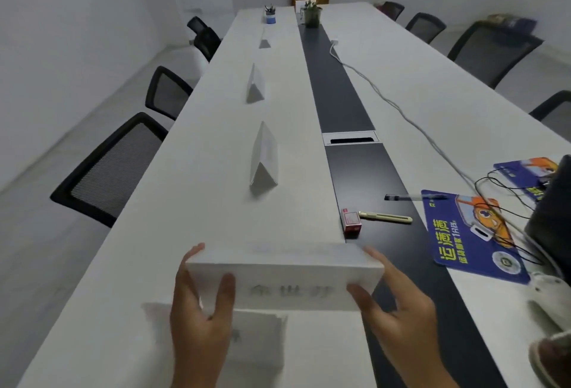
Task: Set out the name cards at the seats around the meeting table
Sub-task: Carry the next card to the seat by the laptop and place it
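Currently my left hand (pixel 200 304) and right hand (pixel 392 298) each pinch one end of a folded name card (pixel 287 279), held just above the near end of the tabletop (pixel 191 202). Three tent cards (pixel 263 159) stand along the left-side seats. I judge the card light, stiff but easily creased; its ends offer the safest hold.

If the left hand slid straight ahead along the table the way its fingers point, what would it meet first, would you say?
Probably the nearest standing name card; the white tabletop between it and the left hand looks bare, though depth is hard to judge.
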Tool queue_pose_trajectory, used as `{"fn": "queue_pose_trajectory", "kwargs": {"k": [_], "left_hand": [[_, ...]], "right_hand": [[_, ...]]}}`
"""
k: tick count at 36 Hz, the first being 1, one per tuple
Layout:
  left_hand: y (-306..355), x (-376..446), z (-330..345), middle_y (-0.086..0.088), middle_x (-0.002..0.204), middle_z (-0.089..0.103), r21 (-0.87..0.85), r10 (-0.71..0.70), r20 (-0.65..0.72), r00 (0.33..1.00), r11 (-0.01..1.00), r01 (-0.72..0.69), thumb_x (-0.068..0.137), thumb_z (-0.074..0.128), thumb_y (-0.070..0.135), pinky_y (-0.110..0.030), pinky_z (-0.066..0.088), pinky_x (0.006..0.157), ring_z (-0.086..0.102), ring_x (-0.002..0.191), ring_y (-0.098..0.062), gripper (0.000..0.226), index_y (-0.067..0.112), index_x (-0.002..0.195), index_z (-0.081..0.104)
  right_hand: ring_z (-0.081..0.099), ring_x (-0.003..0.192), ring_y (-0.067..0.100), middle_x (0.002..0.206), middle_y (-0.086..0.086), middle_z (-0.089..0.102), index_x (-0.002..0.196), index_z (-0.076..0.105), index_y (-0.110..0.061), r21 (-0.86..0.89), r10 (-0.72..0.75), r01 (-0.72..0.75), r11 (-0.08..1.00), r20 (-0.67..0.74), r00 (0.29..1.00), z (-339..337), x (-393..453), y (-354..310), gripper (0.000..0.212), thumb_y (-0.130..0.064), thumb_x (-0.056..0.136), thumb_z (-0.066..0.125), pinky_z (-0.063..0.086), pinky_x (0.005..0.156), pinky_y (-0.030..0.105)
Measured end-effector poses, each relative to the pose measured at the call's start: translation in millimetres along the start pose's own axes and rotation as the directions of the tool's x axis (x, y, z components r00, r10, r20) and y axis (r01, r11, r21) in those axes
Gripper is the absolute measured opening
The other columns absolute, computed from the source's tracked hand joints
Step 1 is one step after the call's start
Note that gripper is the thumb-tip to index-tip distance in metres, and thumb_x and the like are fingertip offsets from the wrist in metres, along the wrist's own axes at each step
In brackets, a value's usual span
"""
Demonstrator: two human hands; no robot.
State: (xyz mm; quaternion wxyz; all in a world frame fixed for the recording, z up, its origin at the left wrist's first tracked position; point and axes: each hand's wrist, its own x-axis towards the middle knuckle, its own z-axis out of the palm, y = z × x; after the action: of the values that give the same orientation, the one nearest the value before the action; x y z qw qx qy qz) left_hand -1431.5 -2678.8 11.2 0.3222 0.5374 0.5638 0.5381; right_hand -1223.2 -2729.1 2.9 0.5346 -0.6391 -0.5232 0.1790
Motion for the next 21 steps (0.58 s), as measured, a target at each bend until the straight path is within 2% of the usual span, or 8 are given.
{"fn": "queue_pose_trajectory", "kwargs": {"k": [3,5,6,7,9,12,17,21], "left_hand": [[8,-11,49,0.032,0.112,0.050,-0.030,-0.011,0.097,0.995,0.999,0.014,0.072,0.059,0.046,0.005,0.034,0.081,0.049,0.101,0.014,0.043,0.046,0.111,0.041],[9,-17,86,0.013,0.112,0.051,-0.006,-0.084,0.158,0.984,0.996,0.086,0.081,0.060,0.024,0.006,0.039,0.071,0.051,0.097,0.002,0.045,0.029,0.120,0.039],[8,-18,103,0.005,0.112,0.051,0.016,-0.148,0.196,0.969,0.989,0.148,0.084,0.056,0.019,0.004,0.042,0.067,0.052,0.094,-0.005,0.045,0.023,0.124,0.037],[5,-19,120,0.000,0.113,0.050,0.044,-0.211,0.238,0.948,0.978,0.206,0.086,0.053,0.018,0.000,0.045,0.065,0.051,0.093,-0.010,0.047,0.020,0.128,0.033],[-9,-20,148,-0.006,0.119,0.049,0.100,-0.318,0.302,0.899,0.948,0.301,0.088,0.050,0.020,-0.012,0.052,0.066,0.053,0.096,-0.016,0.050,0.021,0.131,0.026],[-30,-18,174,-0.011,0.127,0.046,0.151,-0.422,0.347,0.837,0.906,0.395,0.089,0.048,0.020,-0.029,0.053,0.083,0.053,0.099,-0.019,0.050,0.020,0.132,0.024],[-49,-11,195,-0.010,0.126,0.045,0.185,-0.480,0.332,0.812,0.877,0.443,0.090,0.045,0.019,-0.030,0.048,0.086,0.048,0.099,-0.016,0.048,0.019,0.133,0.022],[-63,-9,202,-0.010,0.127,0.046,0.221,-0.504,0.296,0.811,0.863,0.455,0.091,0.043,0.021,-0.034,0.049,0.089,0.048,0.100,-0.017,0.048,0.021,0.134,0.020]], "right_hand": [[0.060,0.082,0.000,0.101,-0.014,0.057,0.121,0.047,-0.023,-0.069,0.022,-0.025,0.997,-0.051,0.998,-38,13,15,0.078,-0.076,0.064,0.043,0.048,0.066,0.003],[0.054,0.088,0.006,0.100,-0.005,0.055,0.123,0.046,-0.020,-0.093,0.092,-0.097,0.991,-0.055,0.994,-55,21,33,0.080,-0.075,0.065,0.045,0.048,0.068,0.009],[0.054,0.091,0.014,0.101,-0.002,0.054,0.123,0.044,-0.020,-0.091,0.149,-0.154,0.984,-0.055,0.987,-61,24,45,0.070,-0.065,0.069,0.051,0.046,0.071,0.012],[0.055,0.095,0.021,0.101,0.000,0.054,0.123,0.042,-0.022,-0.074,0.213,-0.216,0.974,-0.042,0.976,-65,27,58,0.056,-0.048,0.075,0.056,0.045,0.074,0.016],[0.054,0.104,0.030,0.102,0.004,0.053,0.127,0.040,-0.020,-0.033,0.339,-0.339,0.940,0.005,0.941,-69,31,84,0.051,-0.018,0.080,0.058,0.054,0.072,0.035],[0.052,0.106,0.028,0.105,0.009,0.051,0.130,0.038,-0.015,-0.047,0.434,-0.433,0.900,0.026,0.900,-66,38,114,0.051,-0.012,0.082,0.056,0.053,0.080,0.052],[0.048,0.105,0.022,0.109,0.009,0.050,0.131,0.038,-0.015,-0.073,0.475,-0.471,0.879,0.049,0.879,-57,61,144,0.051,-0.013,0.083,0.056,0.052,0.083,0.048],[0.044,0.102,0.017,0.109,0.006,0.048,0.131,0.037,-0.013,-0.089,0.464,-0.457,0.885,0.096,0.881,-51,79,158,0.050,-0.011,0.084,0.055,0.049,0.082,0.037]]}}
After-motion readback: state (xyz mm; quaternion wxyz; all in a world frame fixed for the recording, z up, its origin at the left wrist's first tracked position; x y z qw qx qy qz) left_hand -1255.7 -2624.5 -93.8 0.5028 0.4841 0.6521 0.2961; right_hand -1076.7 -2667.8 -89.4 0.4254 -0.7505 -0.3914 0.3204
